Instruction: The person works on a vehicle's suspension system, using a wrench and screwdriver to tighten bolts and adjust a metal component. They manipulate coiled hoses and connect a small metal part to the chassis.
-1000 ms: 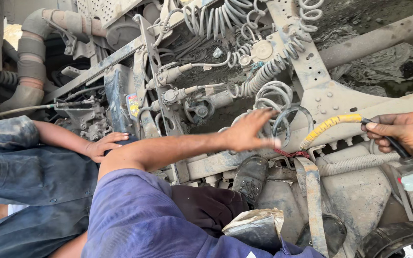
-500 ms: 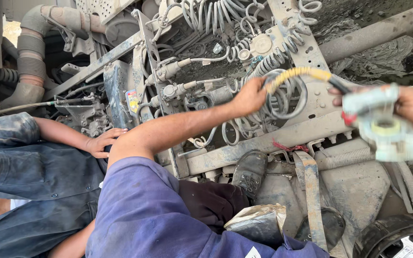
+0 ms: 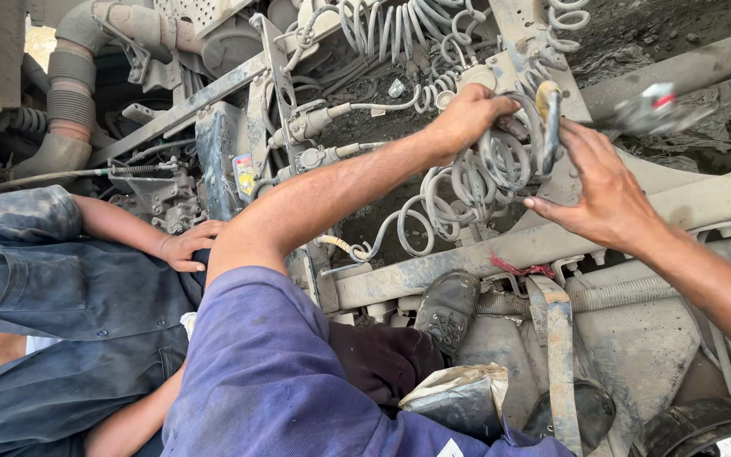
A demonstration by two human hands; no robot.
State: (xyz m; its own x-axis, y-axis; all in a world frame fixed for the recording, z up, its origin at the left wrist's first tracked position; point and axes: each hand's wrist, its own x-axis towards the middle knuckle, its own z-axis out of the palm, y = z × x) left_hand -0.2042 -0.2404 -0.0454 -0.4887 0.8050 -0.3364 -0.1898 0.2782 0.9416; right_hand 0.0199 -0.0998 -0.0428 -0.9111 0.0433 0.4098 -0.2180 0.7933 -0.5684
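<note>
My left hand point(image 3: 467, 114), at the end of a blue-sleeved arm, is closed around a bundle of dusty grey coiled hoses point(image 3: 467, 182) hanging over the truck frame. A yellow coiled hose point(image 3: 546, 106) stands upright just right of that hand. My right hand point(image 3: 604, 188) reaches in from the right with fingers spread, its fingertips next to the yellow hose and gripping nothing. A blurred grey connector with a red part point(image 3: 655, 106) sits above and right of my right hand, apart from it.
Another person in a dark grey shirt point(image 3: 52, 305) is at the left, one hand point(image 3: 184, 245) resting by an engine part. A black boot point(image 3: 446, 309) stands on the dusty frame rail point(image 3: 467, 262). A ribbed grey pipe point(image 3: 69, 101) runs at top left; a tyre point(image 3: 704, 427) shows bottom right.
My left hand moved up along the coils and closed on them. The yellow hose went up with it. My right hand let go of the connector and opened.
</note>
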